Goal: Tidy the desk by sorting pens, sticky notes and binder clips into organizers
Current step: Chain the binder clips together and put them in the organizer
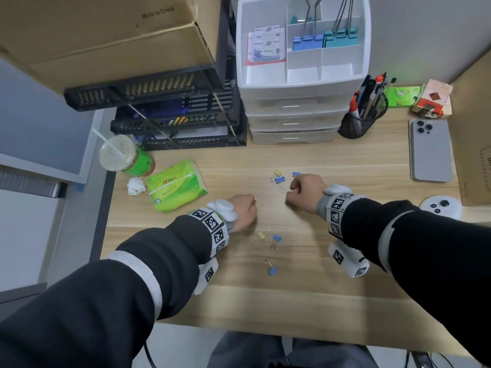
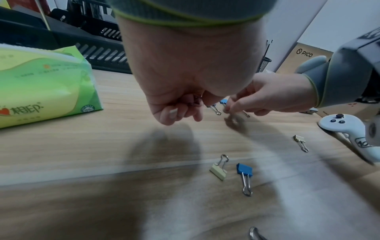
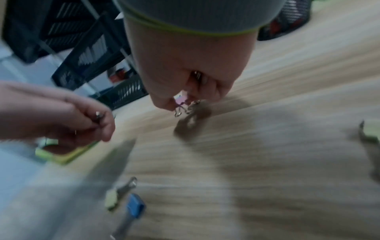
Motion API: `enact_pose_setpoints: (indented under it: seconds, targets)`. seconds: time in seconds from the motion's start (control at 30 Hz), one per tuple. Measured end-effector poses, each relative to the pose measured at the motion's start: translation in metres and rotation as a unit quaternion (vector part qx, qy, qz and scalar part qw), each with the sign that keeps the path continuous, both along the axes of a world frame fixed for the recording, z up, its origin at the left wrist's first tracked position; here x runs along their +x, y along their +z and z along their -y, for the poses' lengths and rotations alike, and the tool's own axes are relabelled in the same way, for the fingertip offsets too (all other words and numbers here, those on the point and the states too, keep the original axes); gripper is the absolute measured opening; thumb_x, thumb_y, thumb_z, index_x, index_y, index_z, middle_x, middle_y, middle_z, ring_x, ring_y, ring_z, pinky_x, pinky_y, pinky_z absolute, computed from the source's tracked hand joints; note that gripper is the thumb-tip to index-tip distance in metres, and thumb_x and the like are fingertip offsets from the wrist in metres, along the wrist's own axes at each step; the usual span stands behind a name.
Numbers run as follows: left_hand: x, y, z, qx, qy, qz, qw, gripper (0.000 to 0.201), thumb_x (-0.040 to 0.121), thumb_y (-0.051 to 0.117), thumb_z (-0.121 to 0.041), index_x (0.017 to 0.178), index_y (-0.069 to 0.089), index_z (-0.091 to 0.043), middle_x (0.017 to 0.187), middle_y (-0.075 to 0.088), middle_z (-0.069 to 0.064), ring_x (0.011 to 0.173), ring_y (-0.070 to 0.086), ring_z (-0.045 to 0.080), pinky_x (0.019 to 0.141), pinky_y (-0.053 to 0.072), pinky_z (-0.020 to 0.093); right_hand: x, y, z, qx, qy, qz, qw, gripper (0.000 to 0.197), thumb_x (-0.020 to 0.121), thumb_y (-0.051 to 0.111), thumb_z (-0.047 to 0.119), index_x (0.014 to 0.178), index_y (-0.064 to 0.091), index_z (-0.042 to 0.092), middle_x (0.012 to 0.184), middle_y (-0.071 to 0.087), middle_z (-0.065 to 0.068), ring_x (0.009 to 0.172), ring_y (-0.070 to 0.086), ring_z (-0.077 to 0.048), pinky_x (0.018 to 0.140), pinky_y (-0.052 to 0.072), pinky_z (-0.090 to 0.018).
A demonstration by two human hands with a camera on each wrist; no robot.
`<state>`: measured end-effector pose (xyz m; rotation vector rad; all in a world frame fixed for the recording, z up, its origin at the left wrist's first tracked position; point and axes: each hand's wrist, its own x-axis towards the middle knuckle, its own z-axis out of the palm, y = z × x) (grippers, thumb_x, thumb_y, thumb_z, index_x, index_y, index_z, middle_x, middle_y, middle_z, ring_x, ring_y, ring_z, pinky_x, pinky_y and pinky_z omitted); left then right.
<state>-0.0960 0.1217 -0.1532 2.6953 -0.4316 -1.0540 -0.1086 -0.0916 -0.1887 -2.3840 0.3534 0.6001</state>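
Binder clips (image 1: 276,240) lie scattered on the desk (image 1: 345,160): light, stiff, slippery steel, best pinched by the wire loops. My right hand (image 1: 305,191) grasps a pink clip (image 3: 182,102); my left hand (image 1: 243,211) grips another's loop.

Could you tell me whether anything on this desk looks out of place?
Yes: small binder clips lie scattered loose on the desk rather than in the white organizer, and a crumpled tissue sits beside the tissue pack.
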Motion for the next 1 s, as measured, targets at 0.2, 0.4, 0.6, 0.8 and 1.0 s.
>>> enact_pose_setpoints:
  seconds: [0.2, 0.4, 0.6, 0.8, 1.0]
  targets:
    - [0.001, 0.022, 0.020, -0.106, 0.007, 0.033, 0.994, 0.024, 0.097, 0.046, -0.011, 0.100, 0.067, 0.000, 0.100, 0.068, 0.012, 0.094, 0.060, 0.029, 0.077, 0.042, 0.031, -0.015, 0.025, 0.003, 0.449, -0.242, -0.329, 0.795, 0.023, 0.089, 0.048, 0.016, 0.067, 0.043, 0.014, 0.060, 0.041, 0.000, 0.041, 0.028, -0.009, 0.031, 0.021, -0.018]
    - [-0.006, 0.052, 0.053, -0.194, -0.019, 0.070, 0.978, 0.010, 0.089, 0.063, -0.014, 0.097, 0.067, -0.011, 0.078, 0.058, -0.001, 0.073, 0.050, 0.016, 0.068, 0.041, 0.029, -0.032, 0.036, 0.001, 0.527, -0.335, -0.337, 0.704, 0.020, 0.097, 0.046, 0.011, 0.081, 0.055, 0.004, 0.071, 0.057, -0.010, 0.055, 0.055, -0.015, 0.039, 0.046, -0.020]
    - [-0.020, 0.067, 0.071, -0.240, -0.055, 0.058, 0.968, 0.015, 0.079, 0.071, -0.016, 0.094, 0.070, -0.015, 0.082, 0.065, -0.005, 0.075, 0.060, 0.014, 0.070, 0.049, 0.027, -0.043, 0.050, -0.006, 0.588, -0.367, -0.264, 0.670, 0.031, 0.101, 0.042, 0.015, 0.079, 0.064, 0.009, 0.064, 0.066, -0.003, 0.054, 0.057, -0.015, 0.056, 0.057, -0.026]
    - [-0.021, 0.080, 0.069, -0.277, 0.008, -0.001, 0.961, 0.039, 0.078, 0.054, -0.011, 0.111, 0.073, -0.018, 0.101, 0.076, 0.001, 0.098, 0.071, 0.012, 0.089, 0.058, 0.030, -0.049, 0.064, -0.002, 0.602, -0.405, -0.242, 0.645, 0.038, 0.103, 0.048, 0.025, 0.079, 0.069, 0.004, 0.068, 0.069, -0.008, 0.051, 0.066, -0.017, 0.044, 0.055, -0.021]
    - [-0.004, 0.110, 0.062, -0.304, 0.017, 0.054, 0.951, 0.031, 0.083, 0.056, 0.000, 0.107, 0.072, -0.011, 0.100, 0.075, 0.002, 0.095, 0.070, 0.014, 0.086, 0.055, 0.024, -0.035, 0.083, 0.004, 0.600, -0.384, -0.266, 0.650, 0.034, 0.102, 0.050, 0.030, 0.075, 0.055, 0.010, 0.055, 0.050, 0.001, 0.037, 0.046, -0.007, 0.028, 0.033, -0.014]
